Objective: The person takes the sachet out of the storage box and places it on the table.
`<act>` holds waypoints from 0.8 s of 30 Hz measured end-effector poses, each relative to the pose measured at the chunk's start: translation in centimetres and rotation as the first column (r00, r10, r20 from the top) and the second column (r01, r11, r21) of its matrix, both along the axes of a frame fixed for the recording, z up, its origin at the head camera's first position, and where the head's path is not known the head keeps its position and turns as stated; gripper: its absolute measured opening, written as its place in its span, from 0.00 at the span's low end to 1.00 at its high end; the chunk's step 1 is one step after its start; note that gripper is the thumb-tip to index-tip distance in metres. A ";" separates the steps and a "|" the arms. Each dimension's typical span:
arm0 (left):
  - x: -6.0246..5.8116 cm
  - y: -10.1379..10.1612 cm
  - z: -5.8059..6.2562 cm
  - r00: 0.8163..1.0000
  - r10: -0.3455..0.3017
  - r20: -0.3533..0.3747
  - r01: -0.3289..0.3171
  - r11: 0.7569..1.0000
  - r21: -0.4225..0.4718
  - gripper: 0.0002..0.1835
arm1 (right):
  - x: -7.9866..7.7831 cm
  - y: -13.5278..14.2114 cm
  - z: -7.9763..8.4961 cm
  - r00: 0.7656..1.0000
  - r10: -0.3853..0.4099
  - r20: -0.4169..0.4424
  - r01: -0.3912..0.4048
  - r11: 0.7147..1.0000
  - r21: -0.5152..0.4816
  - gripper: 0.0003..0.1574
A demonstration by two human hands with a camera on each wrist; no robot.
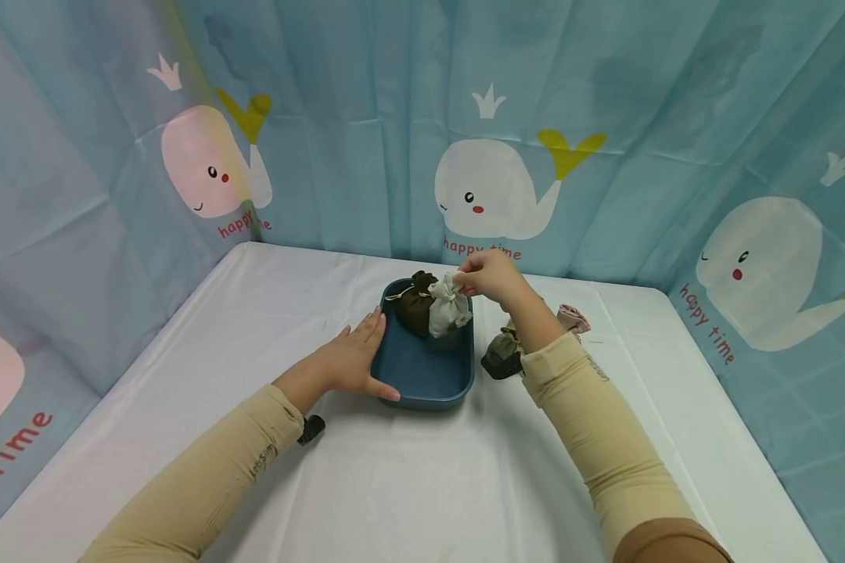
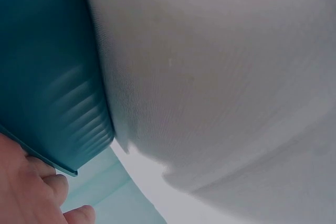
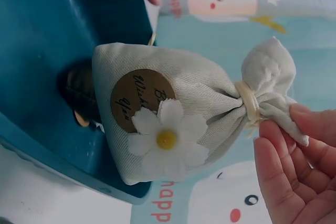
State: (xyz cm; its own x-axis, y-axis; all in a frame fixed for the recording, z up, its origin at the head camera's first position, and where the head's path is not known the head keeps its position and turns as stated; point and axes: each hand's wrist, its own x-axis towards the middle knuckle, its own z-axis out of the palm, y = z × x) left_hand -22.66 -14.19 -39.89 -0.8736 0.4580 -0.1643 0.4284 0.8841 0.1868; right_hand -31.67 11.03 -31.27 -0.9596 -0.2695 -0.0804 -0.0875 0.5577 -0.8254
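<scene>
With fingertips and thumb, my right hand (image 1: 496, 275) pinches the gathered neck of a pale grey cloth pouch (image 1: 448, 314). The pouch hangs over the far part of a blue rectangular bin (image 1: 426, 383). In the right wrist view this drawstring pouch (image 3: 194, 72) bears a white fabric flower (image 3: 166, 140) and a round brown sticker. A dark brown pouch (image 1: 413, 313) sits inside the bin beside it. Against the bin's left side rests my left hand (image 1: 355, 356), fingers extended along the rim and thumb at the near corner; the left wrist view shows its fingers (image 2: 42, 169) at the rim.
Right of the bin, partly behind the right forearm, lie an olive pouch (image 1: 505, 342) and a pink pouch (image 1: 573, 319). A white cloth covers the table (image 1: 408, 485). Blue curtains (image 1: 338, 156) with whale prints surround its back and sides.
</scene>
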 end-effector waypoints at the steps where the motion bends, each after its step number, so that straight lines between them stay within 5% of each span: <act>1: 0.0 0.0 0.0 1.000 0.000 0.000 0.000 1.000 -0.005 0.75 | 0.1 0.0 0.0 1.000 -0.001 -0.006 0.001 1.000 -0.003 0.09; 24: -0.2 0.1 -0.2 1.000 0.007 -0.003 -0.007 1.000 -0.023 0.76 | 1.9 1.0 1.4 0.998 -0.029 -0.057 0.025 0.997 -0.077 0.10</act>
